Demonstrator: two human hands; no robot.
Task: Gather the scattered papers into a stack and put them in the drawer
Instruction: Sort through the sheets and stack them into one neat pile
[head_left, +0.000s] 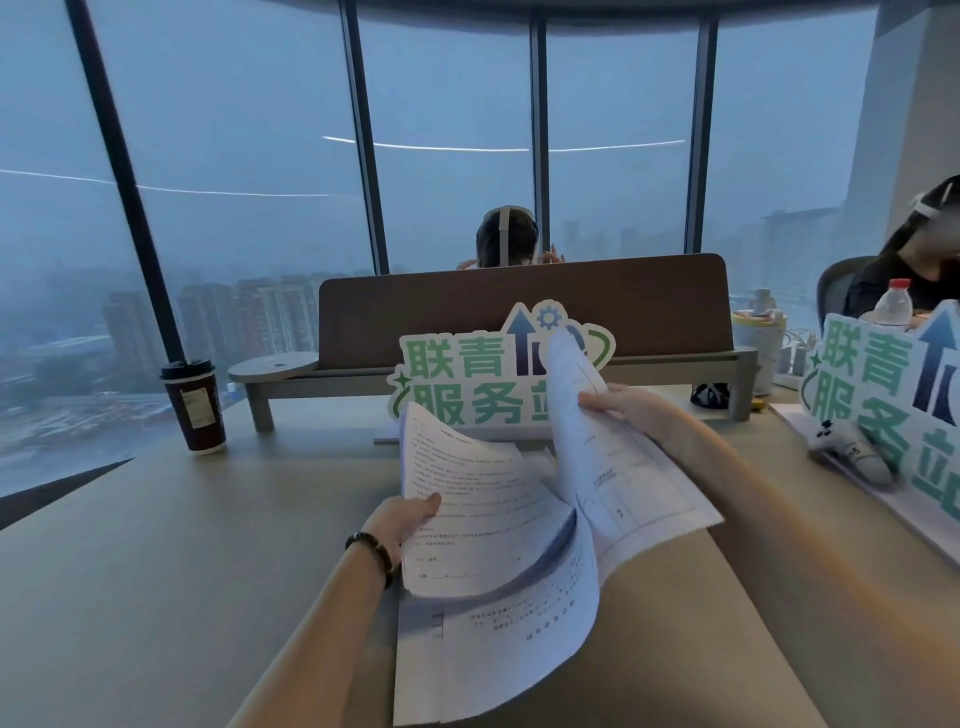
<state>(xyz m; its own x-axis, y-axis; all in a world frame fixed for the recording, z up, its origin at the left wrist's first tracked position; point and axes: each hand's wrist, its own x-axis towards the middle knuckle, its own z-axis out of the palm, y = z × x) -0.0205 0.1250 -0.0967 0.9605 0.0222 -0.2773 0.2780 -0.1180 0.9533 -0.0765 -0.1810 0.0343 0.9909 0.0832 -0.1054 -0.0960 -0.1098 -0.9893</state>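
Item: papers (498, 525), printed sheets, mid-gather, lifted above table (156, 571).
Left hand (402, 519): thumb on top, pinches left edge of one batch; steadies it, prob. as base of stack.
Right hand (631, 408): fingers curled round upper edge of tilted sheets, prob. to drop them onto the batch.
Drawer: not in view.
Nearby: coffee cup (193, 408), well left; green sign (488, 371) behind papers.

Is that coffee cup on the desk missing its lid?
No, the coffee cup wears a black lid and stands upright at the desk's far left.
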